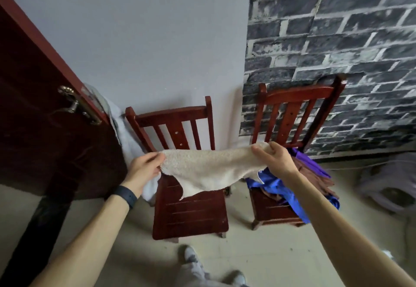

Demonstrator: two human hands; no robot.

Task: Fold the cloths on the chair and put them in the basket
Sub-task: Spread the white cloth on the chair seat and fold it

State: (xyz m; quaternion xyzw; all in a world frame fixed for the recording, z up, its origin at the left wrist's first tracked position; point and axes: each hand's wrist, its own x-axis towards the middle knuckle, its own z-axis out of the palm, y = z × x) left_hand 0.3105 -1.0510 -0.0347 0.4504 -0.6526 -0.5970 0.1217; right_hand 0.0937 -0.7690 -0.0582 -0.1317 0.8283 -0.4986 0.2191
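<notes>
stretching cream cloth between left hand, right hand

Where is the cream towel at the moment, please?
The cream towel hangs mid-frame in the head view, stretched between the left hand and right hand, above the left chair.

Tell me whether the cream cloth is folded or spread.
Spread: left hand and right hand hold the cream cloth stretched between them by its ends.

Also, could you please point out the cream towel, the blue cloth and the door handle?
cream towel (pixel 209 169), head view, its middle span
blue cloth (pixel 273 183), head view, crumpled front fold
door handle (pixel 72 106), head view, the lever
</notes>
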